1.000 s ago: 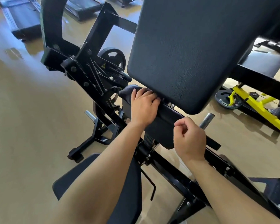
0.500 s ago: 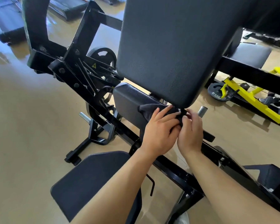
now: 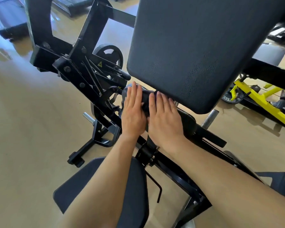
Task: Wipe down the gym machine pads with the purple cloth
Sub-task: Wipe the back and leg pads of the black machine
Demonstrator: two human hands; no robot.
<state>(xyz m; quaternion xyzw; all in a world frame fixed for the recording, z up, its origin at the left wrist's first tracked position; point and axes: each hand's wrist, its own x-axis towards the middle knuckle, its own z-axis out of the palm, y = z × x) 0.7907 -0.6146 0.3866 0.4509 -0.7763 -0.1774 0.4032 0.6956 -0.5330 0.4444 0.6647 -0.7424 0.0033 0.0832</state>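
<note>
Large black back pad (image 3: 196,51) tilts overhead on the black machine frame (image 3: 89,83). Beneath its lower edge, a smaller pad (image 3: 186,122). Left hand (image 3: 133,112) and right hand (image 3: 164,122) lie flat side by side, fingers extended, grip wide, pressing the dark cloth (image 3: 146,100) against that smaller pad.

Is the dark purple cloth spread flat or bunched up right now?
Bunched: the dark purple cloth shows as a folded wad between the flat left hand and right hand, pressed on the small black pad.
</note>
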